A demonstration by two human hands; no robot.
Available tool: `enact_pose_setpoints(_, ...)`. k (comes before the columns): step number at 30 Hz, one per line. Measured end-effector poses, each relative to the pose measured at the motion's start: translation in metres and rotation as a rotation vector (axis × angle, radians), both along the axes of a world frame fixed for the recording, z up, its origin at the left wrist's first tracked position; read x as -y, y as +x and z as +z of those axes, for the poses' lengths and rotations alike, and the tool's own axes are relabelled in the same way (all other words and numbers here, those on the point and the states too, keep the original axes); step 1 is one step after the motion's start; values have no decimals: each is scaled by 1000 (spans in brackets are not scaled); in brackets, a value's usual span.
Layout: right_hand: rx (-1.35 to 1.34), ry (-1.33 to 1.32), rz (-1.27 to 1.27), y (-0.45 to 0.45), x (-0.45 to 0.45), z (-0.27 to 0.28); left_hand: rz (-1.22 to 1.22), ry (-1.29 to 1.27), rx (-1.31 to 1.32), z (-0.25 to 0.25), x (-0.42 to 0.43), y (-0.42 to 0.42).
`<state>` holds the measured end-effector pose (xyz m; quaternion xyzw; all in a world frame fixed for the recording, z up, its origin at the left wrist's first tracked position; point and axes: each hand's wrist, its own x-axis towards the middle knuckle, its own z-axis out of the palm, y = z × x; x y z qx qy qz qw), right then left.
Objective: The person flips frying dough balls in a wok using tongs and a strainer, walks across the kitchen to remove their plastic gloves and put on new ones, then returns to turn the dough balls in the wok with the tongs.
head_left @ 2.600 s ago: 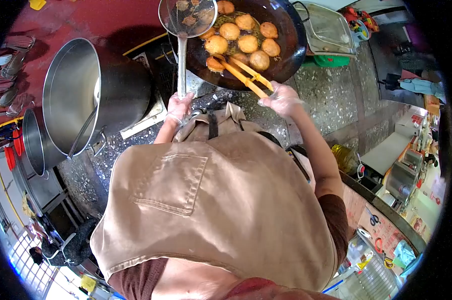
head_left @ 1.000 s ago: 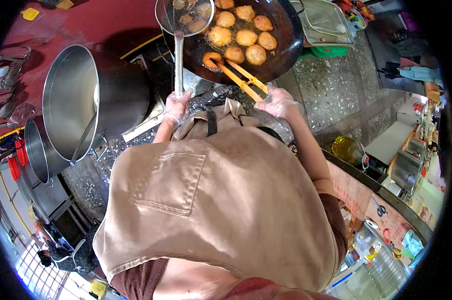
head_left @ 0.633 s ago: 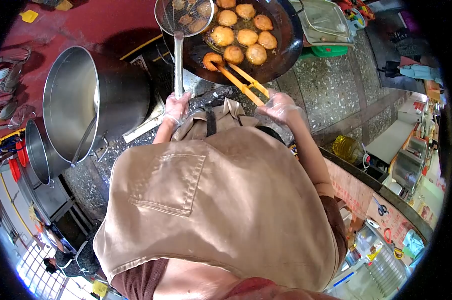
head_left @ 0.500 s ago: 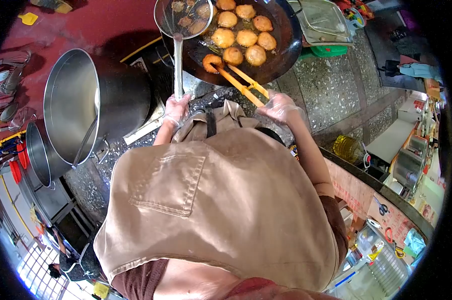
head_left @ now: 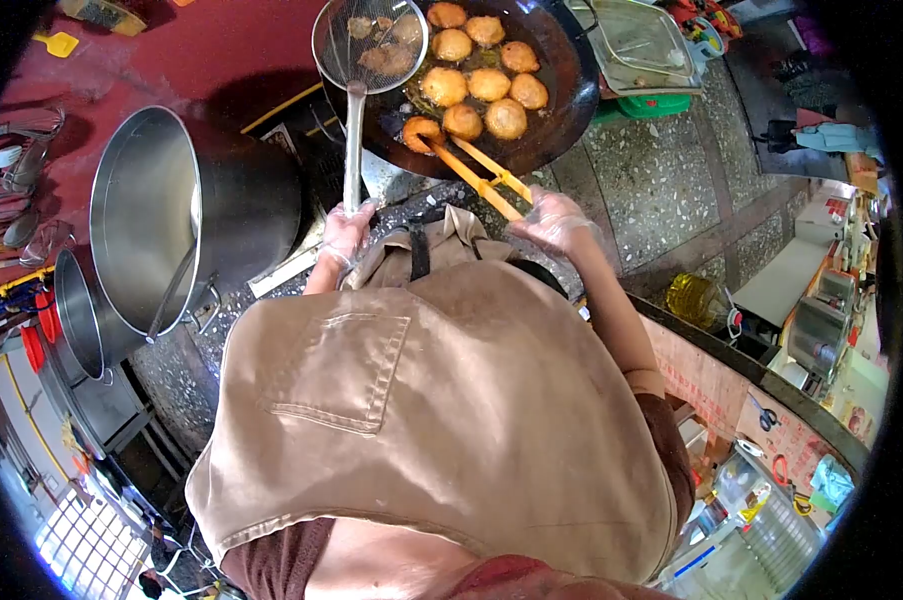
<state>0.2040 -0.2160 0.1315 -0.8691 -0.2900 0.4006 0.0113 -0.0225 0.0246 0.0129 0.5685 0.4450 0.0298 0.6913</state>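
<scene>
My left hand [head_left: 347,230], in a clear plastic glove, is closed round the handle of a mesh skimmer [head_left: 354,150]. The skimmer's round basket [head_left: 371,45] is over the left edge of a dark wok [head_left: 571,100] and has several brown pieces in or beneath its mesh. Also gloved, my right hand [head_left: 553,222] grips yellow-brown tongs [head_left: 481,180]. Their tips reach into the wok, one against a browned round fritter [head_left: 419,132] at its near left side. Several golden fritters [head_left: 487,84] lie in the oil beyond.
A large deep metal pot [head_left: 241,190] stands left of the wok, with a smaller pot [head_left: 76,310] beside it. Whisks and ladles [head_left: 21,180] lie at far left. A glass-like tray [head_left: 636,45] is right of the wok; an oil bottle [head_left: 696,298] stands lower right.
The wok and fritters appear slightly lower in view, as the camera has tilted a little. Both hands keep their grips. The person at lower left has moved mostly out of sight.
</scene>
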Motion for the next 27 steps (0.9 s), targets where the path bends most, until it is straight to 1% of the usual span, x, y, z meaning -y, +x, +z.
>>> enact_pose_setpoints(5, -32, 21, -48, -3, 3, -2, 18, 20, -40, -3, 6, -11)
enact_pose_setpoints(9, -9, 31, -44, -4, 2, 1, 24, -14, -22, 19, 10, -14)
enact_pose_setpoints(11, -32, 33, -46, -3, 2, 3, -2, 0, -87, 26, 11, -21)
enact_pose_setpoints(12, -55, 31, -49, -3, 3, 3, 5, 50, -98, 25, 12, -24)
enact_pose_setpoints(13, -55, 32, -52, -3, 4, 3, 2, 52, -98, 25, 12, -29)
enact_pose_setpoints(15, -23, 66, -59, -5, 6, 0, 17, 98, -189, 33, 15, -40)
enact_pose_setpoints(16, -24, 65, -61, -5, 7, -2, 66, 8, -62, 25, 13, -49)
enact_pose_setpoints(17, 1, 85, -60, -6, 8, -3, 64, 9, -62, 27, 11, -56)
enact_pose_setpoints(19, 25, 107, -62, -6, 8, -2, -55, -58, -164, 77, 7, -56)
enact_pose_setpoints(20, -4, 114, -72, -4, 7, 2, -17, -39, -236, 107, 15, -49)
enact_pose_setpoints(21, -36, 119, -81, -5, 7, 5, -19, -38, -238, 124, 15, -50)
enact_pose_setpoints(23, -44, 114, -79, -2, 7, 4, -93, 13, -354, 141, 14, -52)
enact_pose_setpoints(24, -51, 106, -72, -1, 8, 3, -151, 37, -387, 131, 9, -60)
enact_pose_setpoints(25, -53, 105, -73, -2, 9, 2, -151, 36, -389, 119, 7, -71)
enact_pose_setpoints(26, 4, 114, -47, -3, 10, -1, -148, 84, -394, 108, 6, -81)
enact_pose_setpoints(27, 61, 125, -20, -3, 10, -3, -145, 133, -400, 107, 6, -83)
